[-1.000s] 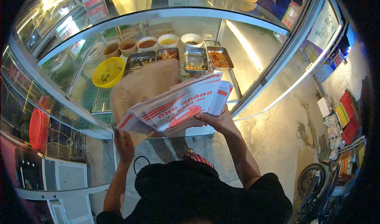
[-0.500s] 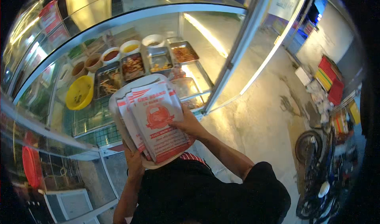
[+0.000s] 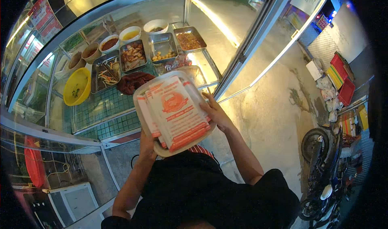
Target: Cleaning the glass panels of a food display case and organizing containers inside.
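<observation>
Head view looks down on one large glass-fronted food counter (image 3: 121,119) with a metal frame, filling the far and left part of the scene, with a bare concrete floor (image 3: 275,107) to its right. Parked at the near right stands one dark motorcycle (image 3: 323,176). Held above the counter's near edge is one pale oval tray (image 3: 193,78), its long axis running from near right to far left, the far end pointing toward the counter's food. On it lies a fanned stack of white-and-red printed paper sheets (image 3: 176,111), at least three edges showing, their long sides running from the far left toward the near right. Inside the counter sit four rectangular steel pans (image 3: 161,45) of food, one round yellow plastic bowl (image 3: 76,86) at the left, and five small round sauce bowls (image 3: 130,33) in a far row. One dark reddish mound of food (image 3: 131,81) lies just beyond the tray's far edge. Left hand (image 3: 147,145) cups the tray's near rim from beneath, fingers hidden under it. Right hand (image 3: 216,113) grips the tray's right rim, fingers curled over onto the paper's edge.
</observation>
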`<state>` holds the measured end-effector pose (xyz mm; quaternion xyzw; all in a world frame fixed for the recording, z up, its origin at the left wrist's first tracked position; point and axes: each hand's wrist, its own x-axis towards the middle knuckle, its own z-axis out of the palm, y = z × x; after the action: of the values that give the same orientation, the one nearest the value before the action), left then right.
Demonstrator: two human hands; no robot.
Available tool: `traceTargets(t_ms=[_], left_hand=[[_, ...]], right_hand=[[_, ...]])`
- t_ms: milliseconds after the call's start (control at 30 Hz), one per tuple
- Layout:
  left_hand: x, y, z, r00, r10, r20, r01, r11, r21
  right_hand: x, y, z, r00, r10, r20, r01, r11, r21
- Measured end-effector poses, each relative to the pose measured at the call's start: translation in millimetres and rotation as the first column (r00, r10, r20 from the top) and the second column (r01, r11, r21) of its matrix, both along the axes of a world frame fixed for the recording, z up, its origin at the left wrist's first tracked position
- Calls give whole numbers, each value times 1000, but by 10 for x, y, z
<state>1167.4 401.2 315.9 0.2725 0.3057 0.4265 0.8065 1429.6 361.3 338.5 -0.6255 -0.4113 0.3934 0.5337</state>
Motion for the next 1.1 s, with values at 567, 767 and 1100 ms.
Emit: traceTargets(t_ms=[567, 767, 1100], left_hand=[[1278, 940, -450, 865, 28, -501, 184, 911, 368], [1727, 1071, -1226, 723, 260, -640, 49, 904, 424], [1592, 980, -808, 788, 57, -613, 102, 970, 221]], right_hand=[[1125, 582, -778, 708, -172, 685, 149, 984, 93], [865, 808, -482, 379, 10, 925, 216, 971, -99], [364, 1086, 139, 55, -16, 998, 36, 999, 14]])
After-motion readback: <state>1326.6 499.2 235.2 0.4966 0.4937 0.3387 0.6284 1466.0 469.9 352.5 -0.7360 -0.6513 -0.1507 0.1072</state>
